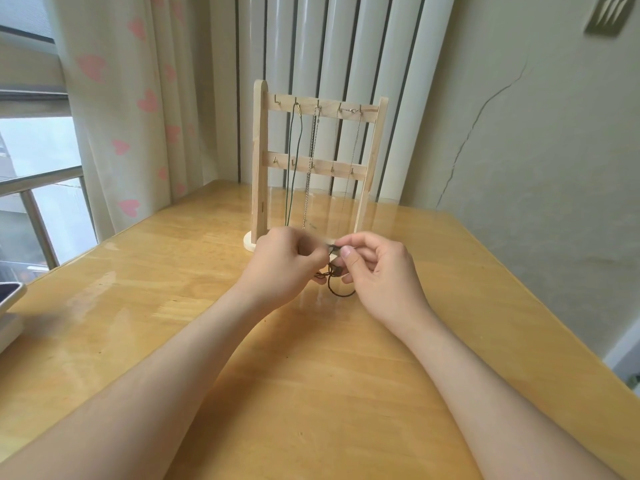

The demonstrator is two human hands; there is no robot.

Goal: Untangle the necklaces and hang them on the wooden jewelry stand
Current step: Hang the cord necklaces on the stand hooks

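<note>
While three necklaces hang from the top hooks of the wooden stand (317, 161), the left hand (284, 263) and right hand (375, 268) meet just in front of it above the table (311, 375), each pinching a dark cord necklace (334, 278) between fingertips.

Hung chains (309, 168) curtain the stand (259, 161) front.

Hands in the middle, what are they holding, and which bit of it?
The left hand and right hand both pinch a dark cord necklace near its upper end; its loop hangs below them.
</note>
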